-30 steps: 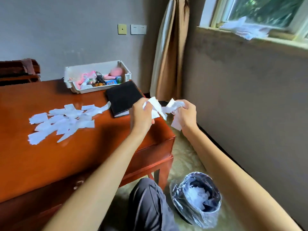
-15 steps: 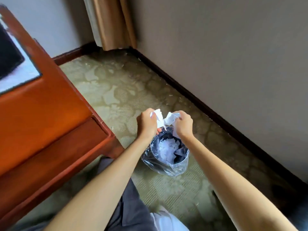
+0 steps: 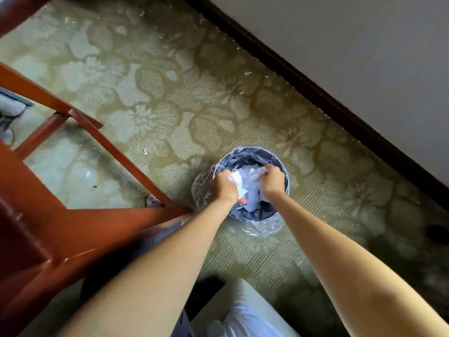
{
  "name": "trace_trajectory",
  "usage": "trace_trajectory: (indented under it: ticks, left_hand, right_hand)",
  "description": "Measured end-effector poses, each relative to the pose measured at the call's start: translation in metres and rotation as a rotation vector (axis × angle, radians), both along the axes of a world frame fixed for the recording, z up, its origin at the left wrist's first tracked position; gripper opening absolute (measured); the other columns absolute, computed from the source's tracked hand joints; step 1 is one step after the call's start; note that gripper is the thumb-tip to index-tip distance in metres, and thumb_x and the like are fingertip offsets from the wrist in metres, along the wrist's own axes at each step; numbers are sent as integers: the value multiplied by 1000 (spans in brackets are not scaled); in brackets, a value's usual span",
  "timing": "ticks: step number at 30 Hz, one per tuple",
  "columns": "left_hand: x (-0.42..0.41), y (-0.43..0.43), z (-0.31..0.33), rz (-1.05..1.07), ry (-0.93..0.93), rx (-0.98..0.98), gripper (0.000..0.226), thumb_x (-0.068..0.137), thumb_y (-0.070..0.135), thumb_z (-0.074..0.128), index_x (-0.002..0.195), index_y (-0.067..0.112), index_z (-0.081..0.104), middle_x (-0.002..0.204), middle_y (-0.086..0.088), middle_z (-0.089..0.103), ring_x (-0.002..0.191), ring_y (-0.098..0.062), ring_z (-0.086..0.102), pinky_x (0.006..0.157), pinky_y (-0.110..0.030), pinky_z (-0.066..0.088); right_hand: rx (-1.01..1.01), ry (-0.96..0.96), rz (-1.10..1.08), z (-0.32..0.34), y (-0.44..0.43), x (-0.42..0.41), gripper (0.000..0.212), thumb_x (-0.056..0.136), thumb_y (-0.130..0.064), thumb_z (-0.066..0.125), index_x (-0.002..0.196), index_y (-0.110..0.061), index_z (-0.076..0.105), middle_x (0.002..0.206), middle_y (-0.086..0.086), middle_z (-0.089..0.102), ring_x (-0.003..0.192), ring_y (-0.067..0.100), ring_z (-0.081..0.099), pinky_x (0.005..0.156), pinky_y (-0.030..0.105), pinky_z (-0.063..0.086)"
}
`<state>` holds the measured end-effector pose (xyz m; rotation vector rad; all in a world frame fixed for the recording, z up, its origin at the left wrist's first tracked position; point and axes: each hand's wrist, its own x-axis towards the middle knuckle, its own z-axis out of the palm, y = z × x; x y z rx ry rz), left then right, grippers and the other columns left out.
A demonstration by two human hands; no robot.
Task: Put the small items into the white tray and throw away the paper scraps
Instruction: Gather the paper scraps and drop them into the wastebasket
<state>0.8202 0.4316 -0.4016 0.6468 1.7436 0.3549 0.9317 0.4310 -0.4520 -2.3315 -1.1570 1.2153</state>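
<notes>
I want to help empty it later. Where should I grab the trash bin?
Probably its round rim, from above on the wall side: the trash bin stands upright, mouth open, and the left hand and right hand gripping paper scraps fill the near side. The clear liner may be slippery.

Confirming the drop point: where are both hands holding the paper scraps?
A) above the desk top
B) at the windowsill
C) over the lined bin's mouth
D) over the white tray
C: the left hand and right hand grip paper scraps right over the open bin.
</notes>
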Motion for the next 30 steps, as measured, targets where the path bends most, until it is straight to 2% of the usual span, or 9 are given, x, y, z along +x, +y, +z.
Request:
trace_trajectory:
  ticks: [3, 7, 14, 19, 20, 22, 24, 27, 30]
  left_hand:
    - [1, 6, -23, -121, 19, -93, 39, 89, -10, 41, 126, 0, 48, 123, -18, 56, 106, -37, 59, 86, -52, 54]
    - [1, 8, -24, -257, 38, -129, 51, 92, -8, 34, 140, 10, 35, 142, -15, 41, 125, -31, 47, 103, -37, 44]
    - [-9, 5, -5, -404, 89, -135, 63, 93, -11, 21, 149, 17, 16, 155, -7, 22, 141, -27, 26, 112, -35, 27]
    - [-12, -1, 21, -543, 165, -86, 67, 91, -14, 25, 149, 15, 13, 156, -8, 21, 140, -27, 29, 111, -36, 30]
    - [-15, -3, 27, -566, 192, -71, 68, 90, -14, 27, 149, 16, 14, 155, -9, 23, 139, -28, 30, 113, -39, 31]
    - [-18, -7, 42, -595, 259, -24, 66, 89, -13, 30, 148, 15, 19, 153, -10, 28, 139, -30, 31, 112, -44, 32]
    - [-20, -11, 63, -625, 337, 22, 64, 89, -12, 32, 147, 14, 22, 153, -13, 26, 140, -31, 28, 114, -44, 30]
    - [-25, -17, 105, -659, 444, 113, 67, 89, -14, 34, 148, 14, 19, 156, -14, 13, 144, -30, 19, 115, -43, 23]
    - [-34, -20, 155, -706, 583, 316, 55, 90, -10, 33, 141, 8, 31, 147, -15, 29, 134, -31, 33, 108, -43, 33]
  right_hand:
    - [-40, 23, -38, -21, 4, -4, 22, 87, 5, 34, 86, 3, 56, 85, 14, 51, 82, 21, 46, 71, 34, 38]
    - [-69, 51, -58, -30, 7, -4, 28, 89, 6, 33, 102, 4, 57, 101, 22, 59, 97, 30, 56, 79, 37, 43]
    - [-206, 196, 85, -21, 8, -5, 52, 90, 7, 28, 139, -7, 36, 139, 20, 46, 105, 36, 58, 81, 39, 49]
    - [-191, 138, 204, -1, -1, -3, 60, 87, 9, 26, 143, -10, 31, 148, 15, 37, 85, 21, 55, 55, 12, 41]
    - [-192, 103, 228, 5, -3, -2, 59, 87, 8, 27, 143, -10, 30, 147, 16, 37, 87, 22, 54, 57, 15, 43]
    - [-193, 8, 322, 23, -8, 0, 58, 87, 6, 30, 143, -8, 30, 147, 16, 38, 113, 28, 52, 84, 31, 49]
    - [-176, -117, 453, 42, -12, -1, 53, 86, 3, 34, 138, -5, 35, 143, 18, 43, 127, 33, 44, 105, 41, 38]
    - [-30, -282, 578, 85, -17, -8, 42, 85, -1, 38, 126, -3, 47, 132, 19, 50, 123, 33, 46, 110, 44, 28]
    - [182, -437, 655, 138, -15, -20, 32, 83, -3, 40, 112, -3, 53, 119, 18, 53, 115, 35, 50, 110, 46, 25]
